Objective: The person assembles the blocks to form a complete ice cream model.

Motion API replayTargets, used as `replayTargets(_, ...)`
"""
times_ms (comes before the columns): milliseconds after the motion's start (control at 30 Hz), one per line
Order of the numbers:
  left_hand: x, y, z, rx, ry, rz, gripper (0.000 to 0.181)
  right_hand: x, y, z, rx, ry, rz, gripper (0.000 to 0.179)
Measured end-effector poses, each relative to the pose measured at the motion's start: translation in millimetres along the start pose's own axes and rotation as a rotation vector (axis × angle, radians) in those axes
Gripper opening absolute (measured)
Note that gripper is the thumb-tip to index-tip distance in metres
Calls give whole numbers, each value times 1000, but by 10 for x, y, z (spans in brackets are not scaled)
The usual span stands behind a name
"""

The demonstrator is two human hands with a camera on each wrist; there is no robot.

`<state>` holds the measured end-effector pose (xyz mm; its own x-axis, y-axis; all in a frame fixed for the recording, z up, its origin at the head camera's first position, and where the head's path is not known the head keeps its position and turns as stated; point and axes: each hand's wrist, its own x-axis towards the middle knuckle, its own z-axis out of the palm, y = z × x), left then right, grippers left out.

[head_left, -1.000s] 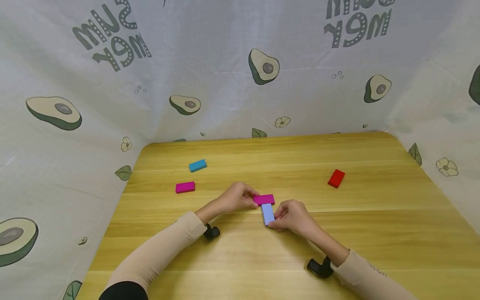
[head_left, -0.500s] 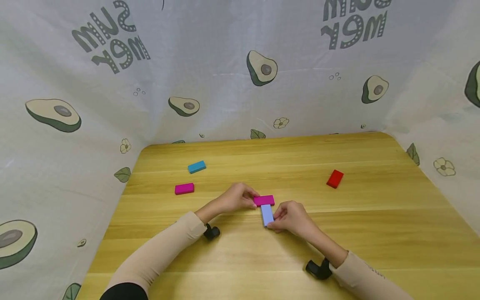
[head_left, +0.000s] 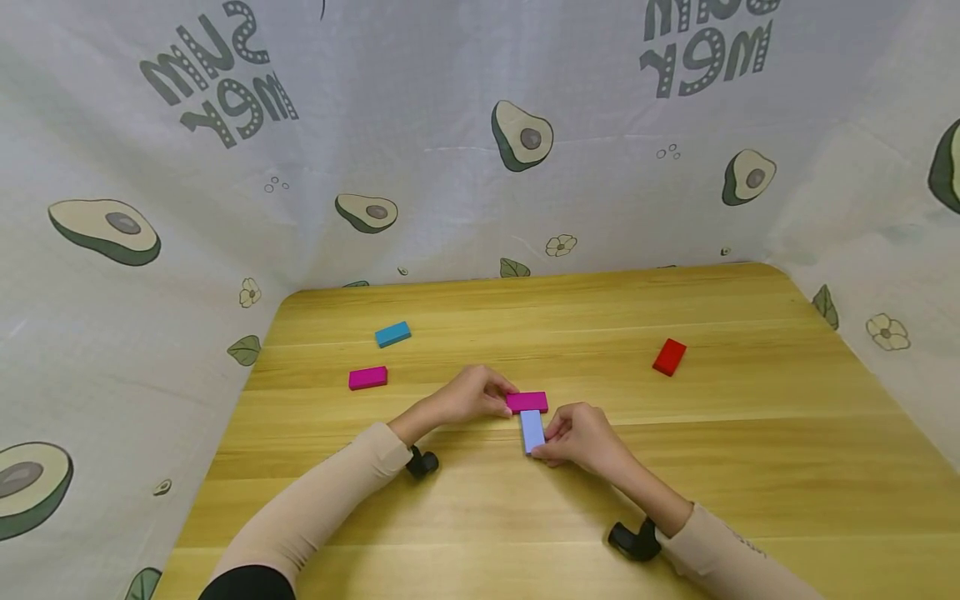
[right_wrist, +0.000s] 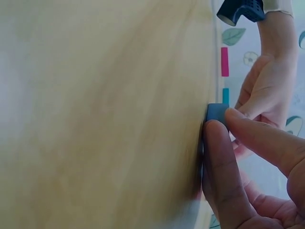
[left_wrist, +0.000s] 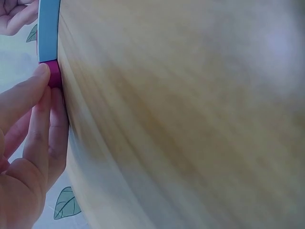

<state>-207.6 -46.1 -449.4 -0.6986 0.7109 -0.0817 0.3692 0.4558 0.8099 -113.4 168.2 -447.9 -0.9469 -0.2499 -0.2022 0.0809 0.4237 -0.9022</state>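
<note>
In the head view, my left hand [head_left: 472, 395] pinches the left end of a flat magenta block [head_left: 529, 402] lying on the wooden table. A light blue block [head_left: 532, 430] extends from the magenta block's near side toward me, and together they form a T shape. Thumb and fingers of my right hand [head_left: 583, 434] hold the light blue block near its front end. The left wrist view shows the thumb and fingertips on the end of the magenta block [left_wrist: 55, 74], right at the light blue block [left_wrist: 48, 31]. In the right wrist view, fingertips grip the light blue block's end [right_wrist: 217, 111].
Another magenta block [head_left: 368, 378] and a blue block [head_left: 393, 334] lie at the left of the wooden table [head_left: 450, 517]. To the right lies a red block [head_left: 669, 357]. A white curtain [head_left: 435, 100] printed with avocados hangs behind the table.
The light blue block has turned slightly and now stands straighter against the magenta block. Both hands keep their grip, and the head view has shifted a little.
</note>
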Motion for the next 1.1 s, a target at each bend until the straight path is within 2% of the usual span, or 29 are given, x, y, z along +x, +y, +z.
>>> replayTargets(600, -3, 1, -5, -4, -10, -34, 30, -9, 2, -10, -4, 2, 4, 27)
replayTargets(1100, -3, -13, -6, -11, -3, -28, 32, -23, 11, -61, 87, -36, 6, 24)
